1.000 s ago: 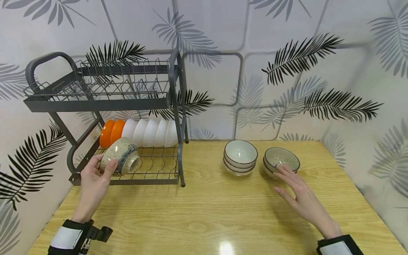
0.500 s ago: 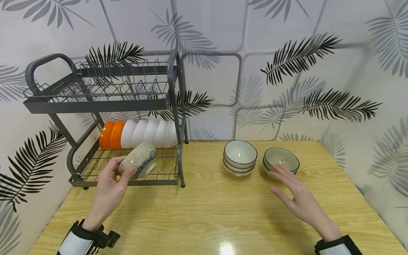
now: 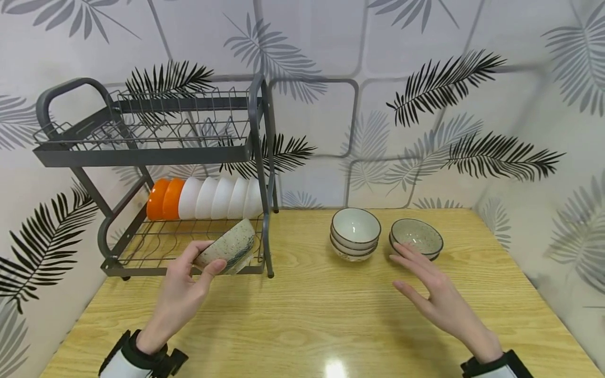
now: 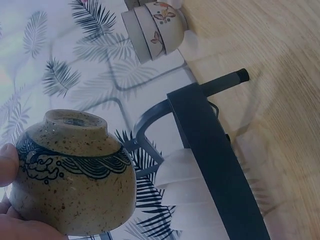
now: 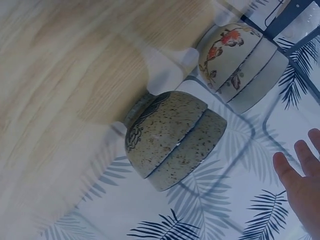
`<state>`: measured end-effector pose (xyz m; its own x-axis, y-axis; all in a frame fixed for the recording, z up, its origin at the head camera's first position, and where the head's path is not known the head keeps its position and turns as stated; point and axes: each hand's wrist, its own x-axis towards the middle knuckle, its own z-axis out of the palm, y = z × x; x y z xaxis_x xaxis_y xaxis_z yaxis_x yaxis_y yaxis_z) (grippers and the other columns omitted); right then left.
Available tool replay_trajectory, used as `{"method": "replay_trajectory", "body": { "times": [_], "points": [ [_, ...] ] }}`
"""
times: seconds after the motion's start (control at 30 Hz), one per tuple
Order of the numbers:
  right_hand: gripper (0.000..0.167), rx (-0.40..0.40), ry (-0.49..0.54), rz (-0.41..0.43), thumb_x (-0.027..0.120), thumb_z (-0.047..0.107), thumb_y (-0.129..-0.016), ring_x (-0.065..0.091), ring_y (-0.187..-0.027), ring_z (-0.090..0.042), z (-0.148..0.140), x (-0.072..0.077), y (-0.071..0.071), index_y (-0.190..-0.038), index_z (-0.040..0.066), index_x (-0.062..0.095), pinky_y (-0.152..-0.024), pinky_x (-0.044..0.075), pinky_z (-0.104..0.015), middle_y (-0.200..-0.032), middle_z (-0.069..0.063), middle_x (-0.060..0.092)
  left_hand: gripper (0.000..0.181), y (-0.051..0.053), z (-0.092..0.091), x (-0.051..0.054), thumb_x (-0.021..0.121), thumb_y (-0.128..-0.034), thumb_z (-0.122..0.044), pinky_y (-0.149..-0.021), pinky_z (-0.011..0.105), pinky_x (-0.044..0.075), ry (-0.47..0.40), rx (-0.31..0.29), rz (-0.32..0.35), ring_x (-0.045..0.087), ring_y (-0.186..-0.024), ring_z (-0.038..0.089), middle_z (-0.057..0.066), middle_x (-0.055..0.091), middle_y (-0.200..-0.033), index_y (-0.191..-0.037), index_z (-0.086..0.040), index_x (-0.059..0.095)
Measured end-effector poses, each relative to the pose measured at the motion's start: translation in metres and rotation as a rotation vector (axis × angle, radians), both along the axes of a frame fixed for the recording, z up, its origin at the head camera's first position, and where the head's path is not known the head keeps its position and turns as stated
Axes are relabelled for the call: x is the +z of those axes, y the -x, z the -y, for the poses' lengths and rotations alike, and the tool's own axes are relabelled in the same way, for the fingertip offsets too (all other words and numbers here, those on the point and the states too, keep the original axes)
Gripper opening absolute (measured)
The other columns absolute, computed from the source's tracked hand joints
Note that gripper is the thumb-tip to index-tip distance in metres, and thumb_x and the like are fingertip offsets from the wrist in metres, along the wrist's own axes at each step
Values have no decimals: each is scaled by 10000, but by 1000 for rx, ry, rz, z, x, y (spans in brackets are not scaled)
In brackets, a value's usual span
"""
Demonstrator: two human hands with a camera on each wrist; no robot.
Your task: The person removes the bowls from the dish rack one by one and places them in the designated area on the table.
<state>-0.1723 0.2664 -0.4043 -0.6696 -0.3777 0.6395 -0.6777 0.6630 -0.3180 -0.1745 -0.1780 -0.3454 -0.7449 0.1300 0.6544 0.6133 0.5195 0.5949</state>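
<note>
A speckled beige bowl with a blue wave pattern is tilted in my left hand, thumb on the outside and fingers at the rim. It hangs in front of the rack's lower tier, and the left wrist view shows the bowl close up with its foot ring. My right hand hovers with fingers extended just in front of two nested speckled bowls; whether it touches them cannot be told from the head view. In the right wrist view its fingers are apart from the speckled stack.
A dark two-tier dish rack stands at the left. Its lower tier bears two orange bowls and several white bowls on edge. A stack of white flower-patterned bowls stands on the wooden table beside the speckled stack.
My left hand has carried the speckled bowl rightward across the front of the rack, turning it on the way. The right hand has drifted slightly left. The stacks and rack bowls stay put.
</note>
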Motion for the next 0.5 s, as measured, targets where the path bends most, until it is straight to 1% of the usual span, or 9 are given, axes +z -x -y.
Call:
{"method": "replay_trajectory", "body": {
  "times": [0.2,0.33,0.5],
  "points": [
    [562,34,14,9,753,-3,-823,276,-1523,-47,8,6,-4,-1363,20,596,-1257,184,-166,-1561,-111,471,333,-4,-8,0,740,-808,112,-693,137,463,27,-68,-39,570,-769,-7,34,695,-877,-1106,-3,646],
    [586,57,23,2,758,-4,-811,308,-1523,-89,13,9,-6,-1372,33,594,-1258,207,-183,-1545,-125,488,356,-6,-14,-2,756,-792,103,-719,133,473,67,-94,-59,591,-811,9,32,703,-920,-1112,-3,642],
    [585,82,28,-11,766,1,-802,354,-1512,-144,18,11,-8,-1362,24,600,-1252,223,-180,-1512,-185,511,393,-10,-19,-5,769,-777,96,-747,130,476,106,-125,-87,600,-830,40,46,709,-977,-1127,-19,633]
  ]
}}
